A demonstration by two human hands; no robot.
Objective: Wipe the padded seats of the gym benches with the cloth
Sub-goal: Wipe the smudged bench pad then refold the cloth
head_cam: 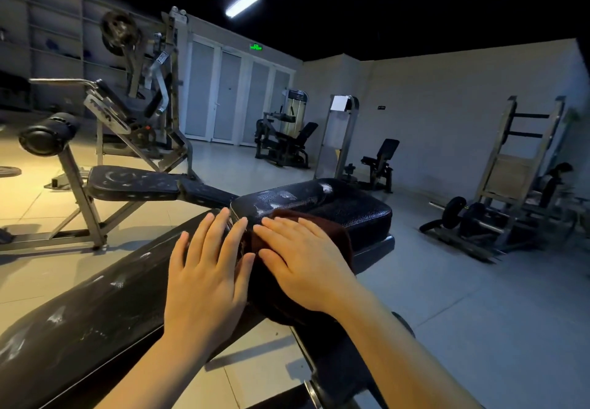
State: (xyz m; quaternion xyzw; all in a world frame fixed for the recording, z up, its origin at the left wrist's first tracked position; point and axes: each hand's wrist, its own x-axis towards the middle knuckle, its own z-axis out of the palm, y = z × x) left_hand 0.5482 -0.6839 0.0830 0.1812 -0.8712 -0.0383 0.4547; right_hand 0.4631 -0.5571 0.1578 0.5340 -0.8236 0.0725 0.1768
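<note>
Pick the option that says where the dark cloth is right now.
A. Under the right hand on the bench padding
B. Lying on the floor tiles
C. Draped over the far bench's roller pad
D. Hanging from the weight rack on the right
A: the right hand lies flat with straight fingers on the dark cloth, pressing it onto the padded seat, with the left hand flat beside it.

Cloth probably on seat

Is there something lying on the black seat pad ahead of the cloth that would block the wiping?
Nothing visible blocks it. The dark cloth lies under the flat right hand, with the left hand beside it. The seat pad beyond carries only pale smears, no objects.
</note>
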